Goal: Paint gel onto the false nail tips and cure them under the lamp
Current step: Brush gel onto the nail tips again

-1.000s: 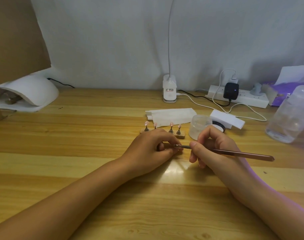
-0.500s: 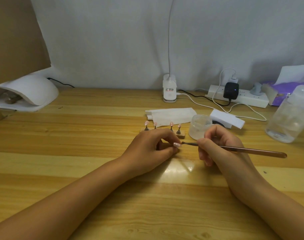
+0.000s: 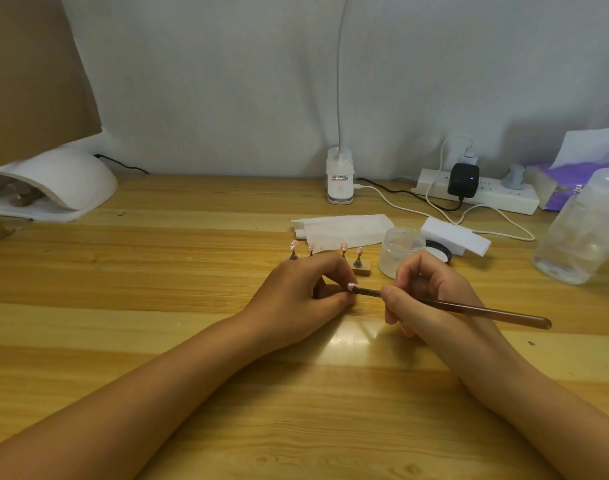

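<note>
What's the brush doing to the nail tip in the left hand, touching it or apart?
Touching. The head view shows the brush with its bristles lying on the pink nail tip, no gap.

Pink nail tips (image 3: 343,246), copper-brown brush (image 3: 469,309), white lamp (image 3: 64,178), striped honey-yellow table (image 3: 157,271).

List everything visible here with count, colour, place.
pale wooden table: one, tan, underneath
white domed curing lamp: one, white, far left
white clip-on desk lamp: one, white, back centre
white power strip: one, white, back right
pink false nail tips on stands: four, pink, table centre
small clear plastic jar: one, clear, right of the stands
large clear plastic bottle: one, clear, right edge
single pink false nail tip: one, pink, pinched, near centre
thin brown-handled brush: one, brown, tip at that nail
left hand: one, pinching the single tip
right hand: one, gripping the brush
</note>
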Motion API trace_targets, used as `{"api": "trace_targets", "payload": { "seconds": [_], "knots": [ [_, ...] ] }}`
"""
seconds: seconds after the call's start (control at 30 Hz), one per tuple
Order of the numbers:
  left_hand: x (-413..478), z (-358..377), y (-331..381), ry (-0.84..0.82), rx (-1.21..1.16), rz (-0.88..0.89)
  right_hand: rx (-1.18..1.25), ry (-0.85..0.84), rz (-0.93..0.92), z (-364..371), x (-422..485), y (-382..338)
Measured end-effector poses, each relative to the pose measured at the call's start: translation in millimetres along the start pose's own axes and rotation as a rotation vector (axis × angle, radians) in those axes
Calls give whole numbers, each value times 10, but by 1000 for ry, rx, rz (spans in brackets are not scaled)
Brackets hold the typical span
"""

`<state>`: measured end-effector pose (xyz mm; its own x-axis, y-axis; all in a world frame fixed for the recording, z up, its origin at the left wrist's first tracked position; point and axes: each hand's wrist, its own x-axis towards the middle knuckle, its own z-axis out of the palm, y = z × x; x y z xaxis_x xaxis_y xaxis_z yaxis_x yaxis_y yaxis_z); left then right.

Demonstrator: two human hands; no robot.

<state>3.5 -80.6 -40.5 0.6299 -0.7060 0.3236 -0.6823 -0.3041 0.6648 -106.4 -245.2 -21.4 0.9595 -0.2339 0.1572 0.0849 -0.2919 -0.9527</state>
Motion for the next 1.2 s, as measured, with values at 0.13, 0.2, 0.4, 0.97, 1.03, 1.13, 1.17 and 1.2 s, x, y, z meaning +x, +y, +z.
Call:
{"api": "trace_targets", "payload": {
  "seconds": [0.13,0.2,0.4,0.97,1.03,1.13,1.17,1.2],
  "knots": [
    [-4,7,-4,4,-9,6,-1,59,-11,-13,-4,12],
    [-4,6,-3,1,-9,9,22,76,-13,-27,-15,17],
    [-8,8,-1,-2,6,8,111,42,6,-22,-31,-22],
    [-11,-6,25,-10,4,16,-6,73,21,-24,8,30],
    [-12,-8,24,-14,3,17,18,89,7,-27,1,33],
    [-13,-11,23,-19,-3,15,94,105,2,-46,-14,25],
    [-13,-9,22,-14,-9,16,122,93,5,-51,-16,16],
    [-12,-6,22,-6,-15,15,137,71,8,-54,-20,9]
  ]
}}
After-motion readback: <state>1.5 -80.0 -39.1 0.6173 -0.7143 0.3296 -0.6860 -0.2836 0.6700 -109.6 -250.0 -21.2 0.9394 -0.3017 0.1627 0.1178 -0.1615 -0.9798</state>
